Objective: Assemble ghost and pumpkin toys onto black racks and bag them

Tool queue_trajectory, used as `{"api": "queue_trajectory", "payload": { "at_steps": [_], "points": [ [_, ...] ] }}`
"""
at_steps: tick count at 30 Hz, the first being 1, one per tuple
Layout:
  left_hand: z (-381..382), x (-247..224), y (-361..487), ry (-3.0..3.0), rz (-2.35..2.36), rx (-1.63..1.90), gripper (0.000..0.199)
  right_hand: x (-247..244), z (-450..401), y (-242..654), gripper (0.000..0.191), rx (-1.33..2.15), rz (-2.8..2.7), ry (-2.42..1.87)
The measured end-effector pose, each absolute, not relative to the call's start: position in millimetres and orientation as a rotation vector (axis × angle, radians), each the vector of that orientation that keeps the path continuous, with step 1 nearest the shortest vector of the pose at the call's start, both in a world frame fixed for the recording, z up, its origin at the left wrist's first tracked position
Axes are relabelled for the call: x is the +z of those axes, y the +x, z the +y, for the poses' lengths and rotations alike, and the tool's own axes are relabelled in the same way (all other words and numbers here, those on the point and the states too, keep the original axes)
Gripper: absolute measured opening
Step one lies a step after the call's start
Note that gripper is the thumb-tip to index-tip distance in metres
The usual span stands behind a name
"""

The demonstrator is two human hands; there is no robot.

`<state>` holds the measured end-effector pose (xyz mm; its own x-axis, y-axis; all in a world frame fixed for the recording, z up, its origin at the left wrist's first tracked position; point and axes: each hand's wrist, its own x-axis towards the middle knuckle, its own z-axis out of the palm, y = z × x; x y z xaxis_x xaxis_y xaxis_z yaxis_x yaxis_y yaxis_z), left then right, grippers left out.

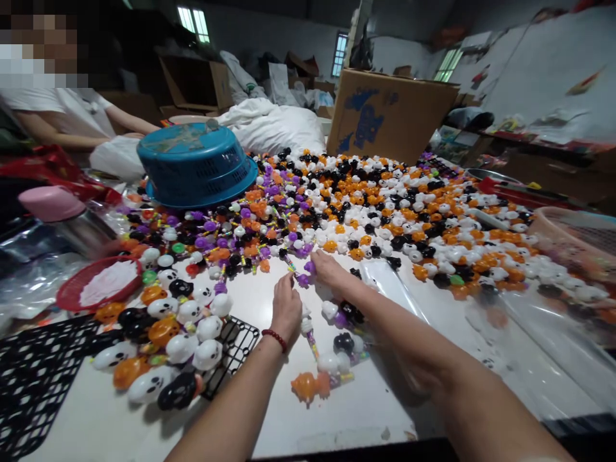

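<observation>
My left hand (287,308), with a red bead bracelet on the wrist, reaches in over the white table, its fingers pinched at the lower end of a thin tube (290,264) with multicoloured filling. My right hand (328,269) is closed beside it, fingertips at a small purple plastic piece (309,267). Exactly how the fingers grip is partly hidden. Near my wrists lie an orange pumpkin-shaped toy (304,387) with a tube, a white ghost-like piece (328,363) and a black piece (343,342). Beyond the hands, more purple, orange and black pieces with tubes (240,240) are heaped.
A wide pile of white, orange and black figures (385,192) spreads across the back. Figures cover a black grid tray (243,340) at left. Around stand a blue basket (192,167), red basket (65,295), flask (72,218), cardboard box (385,115) and clear bags (543,340). Another person (52,119) is at far left.
</observation>
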<state>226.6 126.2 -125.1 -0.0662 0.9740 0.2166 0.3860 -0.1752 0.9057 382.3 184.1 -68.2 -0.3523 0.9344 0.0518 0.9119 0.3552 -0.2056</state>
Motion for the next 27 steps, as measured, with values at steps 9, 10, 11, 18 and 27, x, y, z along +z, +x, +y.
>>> {"api": "queue_trajectory", "payload": {
  "at_steps": [9,10,11,18,27],
  "points": [
    [126.1,-124.5,226.5,1.350,1.593,1.276,0.049,-73.2,176.3,364.1,0.016,0.334,-2.674,-1.318],
    [126.9,-125.3,224.9,1.325,1.588,1.279,0.048,-74.4,174.1,363.2,0.016,0.308,-2.689,-1.341],
    [127.6,-126.2,223.4,1.307,1.581,1.285,0.047,-75.0,171.8,362.8,0.016,0.280,-2.697,-1.366],
    [127.2,-129.4,220.1,1.413,1.603,1.322,0.031,-54.0,182.6,406.1,0.021,0.160,-2.278,-1.906],
    [120.3,-122.5,221.5,1.415,1.513,1.381,0.024,-45.9,202.0,474.0,0.012,0.335,-1.789,-2.253]
  ]
}}
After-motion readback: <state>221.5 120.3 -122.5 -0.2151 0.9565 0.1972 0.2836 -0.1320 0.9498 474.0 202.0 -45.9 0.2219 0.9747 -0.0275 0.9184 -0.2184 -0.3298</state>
